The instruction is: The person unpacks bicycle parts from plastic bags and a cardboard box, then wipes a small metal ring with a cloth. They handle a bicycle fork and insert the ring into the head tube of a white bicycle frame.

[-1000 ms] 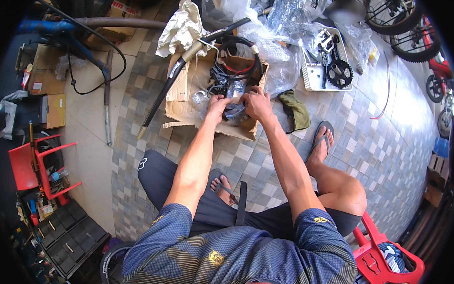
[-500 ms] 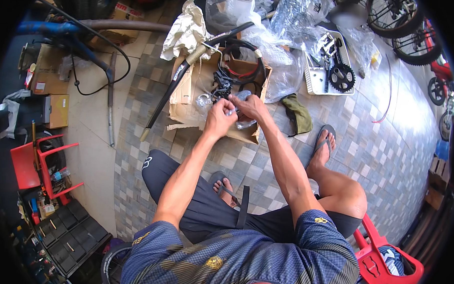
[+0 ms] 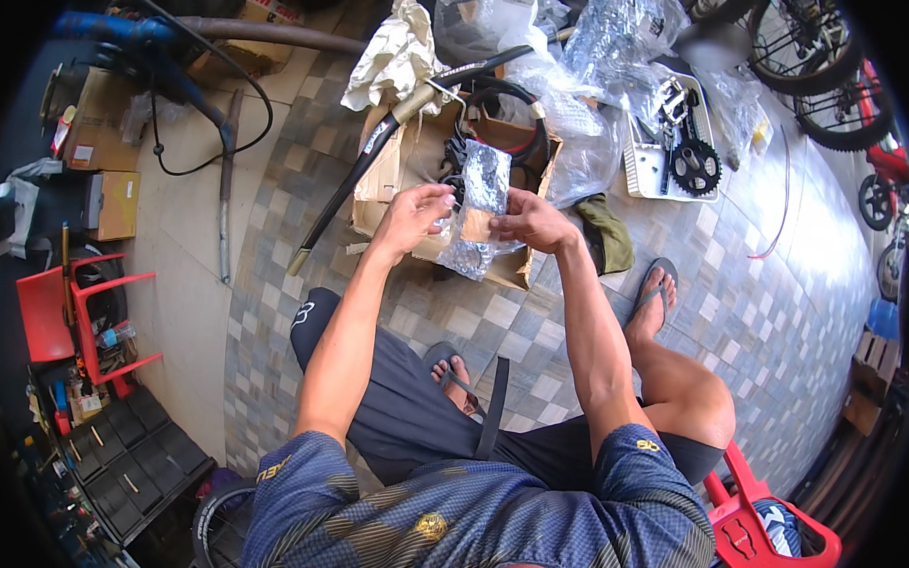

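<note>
A bubble-wrapped package (image 3: 486, 175), long and flat with a brown patch near its lower end, is upheld over an open cardboard box (image 3: 376, 181). My right hand (image 3: 537, 222) grips its right edge, thumb across the front. On the other side, my left hand (image 3: 413, 220) has its fingers apart, beside the package and seemingly not holding it. Within the box lie black cables (image 3: 535, 137) and dark parts, partly hidden behind the package. A black handlebar (image 3: 380, 136) with a bare metal-coloured middle leans across the box's left side, next to crumpled paper (image 3: 390, 56).
A white tray (image 3: 678, 195) with a crankset (image 3: 695, 167) and pedals stands right of the box. Plastic wrapping (image 3: 579, 148) and an olive pouch (image 3: 604, 234) lie between them. A blue bicycle frame (image 3: 181, 84) is at left, a red chair (image 3: 48, 320) below it.
The package has come up from inside the box into plain view in my right hand. My left hand has moved left, its fingers now apart. The whole view has shifted slightly.
</note>
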`<state>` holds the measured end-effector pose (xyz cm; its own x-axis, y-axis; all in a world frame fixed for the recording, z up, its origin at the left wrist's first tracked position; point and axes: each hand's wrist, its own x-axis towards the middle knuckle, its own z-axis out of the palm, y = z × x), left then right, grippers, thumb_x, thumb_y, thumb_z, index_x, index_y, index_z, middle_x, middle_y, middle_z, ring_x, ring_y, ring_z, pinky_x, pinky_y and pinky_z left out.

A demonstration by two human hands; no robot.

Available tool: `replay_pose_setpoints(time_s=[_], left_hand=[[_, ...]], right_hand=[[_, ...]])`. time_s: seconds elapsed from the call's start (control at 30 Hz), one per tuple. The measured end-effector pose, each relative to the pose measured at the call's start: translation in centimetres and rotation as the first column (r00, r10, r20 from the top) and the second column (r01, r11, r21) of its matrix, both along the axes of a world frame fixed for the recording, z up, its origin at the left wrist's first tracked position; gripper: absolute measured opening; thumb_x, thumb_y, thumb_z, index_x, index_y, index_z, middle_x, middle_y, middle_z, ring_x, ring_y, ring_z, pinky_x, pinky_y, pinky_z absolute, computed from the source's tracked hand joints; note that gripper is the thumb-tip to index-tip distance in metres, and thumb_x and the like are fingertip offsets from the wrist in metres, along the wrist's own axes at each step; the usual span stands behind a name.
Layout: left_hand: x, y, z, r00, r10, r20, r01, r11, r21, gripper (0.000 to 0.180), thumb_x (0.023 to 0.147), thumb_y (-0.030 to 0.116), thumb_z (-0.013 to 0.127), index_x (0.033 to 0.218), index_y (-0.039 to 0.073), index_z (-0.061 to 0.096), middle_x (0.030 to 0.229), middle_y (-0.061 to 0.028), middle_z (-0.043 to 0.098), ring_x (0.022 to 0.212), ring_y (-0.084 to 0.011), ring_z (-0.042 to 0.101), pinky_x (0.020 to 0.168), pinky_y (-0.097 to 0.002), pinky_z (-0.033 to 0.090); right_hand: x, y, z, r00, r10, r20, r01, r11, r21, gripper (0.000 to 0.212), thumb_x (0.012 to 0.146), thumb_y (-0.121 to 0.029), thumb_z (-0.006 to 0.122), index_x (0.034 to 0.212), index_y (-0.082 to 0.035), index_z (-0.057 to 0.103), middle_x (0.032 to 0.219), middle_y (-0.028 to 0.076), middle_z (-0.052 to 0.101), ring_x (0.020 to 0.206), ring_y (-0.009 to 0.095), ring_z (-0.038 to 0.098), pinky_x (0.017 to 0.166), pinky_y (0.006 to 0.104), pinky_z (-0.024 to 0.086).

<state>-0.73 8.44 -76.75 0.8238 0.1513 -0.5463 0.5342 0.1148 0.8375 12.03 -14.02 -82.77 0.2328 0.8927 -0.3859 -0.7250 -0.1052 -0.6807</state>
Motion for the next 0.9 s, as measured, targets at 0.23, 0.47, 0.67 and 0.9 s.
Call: replay_pose_setpoints(time_s=[0.23,0.47,0.67,0.9], left_hand=[[0.3,0.0,2.0,0.995,-0.091,0.034,0.096,0.972,-0.215,0.05,0.092,0.022,0.075,0.136,0.006,0.056,0.11,-0.0054,0.071,0.097,-0.011,0.068,0.075,-0.0248,0.054],[-0.4,0.3,2.5,0.989,0.014,0.148,0.034,0.949,-0.315,0.051,0.091,0.012,0.075,0.138,0.007,0.055,0.111,-0.0063,0.07,0.095,-0.0138,0.068,0.08,-0.03,0.057],[-0.1,-0.6,3.7,0.951,-0.028,0.306,0.098,0.972,-0.216,0.041,0.091,0.005,0.072,0.131,0.004,0.06,0.105,-0.0047,0.069,0.093,-0.012,0.066,0.079,-0.028,0.056],[-0.3,-3.6,4.7,0.841,-0.319,0.437,0.156,0.916,0.369,0.048,0.084,0.006,0.079,0.129,0.018,0.07,0.088,0.0035,0.053,0.086,-0.0082,0.049,0.079,-0.0226,0.045]], right_hand=[[0.1,1.6,4.7,0.985,-0.133,0.11,0.131,0.991,0.023,0.037,0.09,-0.016,0.076,0.121,-0.002,0.063,0.1,0.003,0.072,0.089,0.012,0.069,0.08,0.0284,0.058],[1.1,1.6,5.3,0.95,-0.131,0.283,0.125,0.991,0.038,0.018,0.093,-0.018,0.074,0.097,-0.001,0.07,0.086,0.0,0.07,0.079,0.009,0.065,0.075,0.0273,0.056],[-0.2,2.5,4.1,0.951,-0.26,0.165,0.237,0.961,0.145,0.033,0.103,-0.017,0.059,0.132,0.0,0.06,0.113,0.006,0.07,0.099,0.014,0.068,0.087,0.0351,0.058],[-2.3,3.3,4.9,0.923,-0.361,-0.132,0.382,0.898,0.217,0.038,0.097,-0.005,0.063,0.134,0.0,0.058,0.112,0.011,0.07,0.093,0.018,0.07,0.083,0.032,0.058]])
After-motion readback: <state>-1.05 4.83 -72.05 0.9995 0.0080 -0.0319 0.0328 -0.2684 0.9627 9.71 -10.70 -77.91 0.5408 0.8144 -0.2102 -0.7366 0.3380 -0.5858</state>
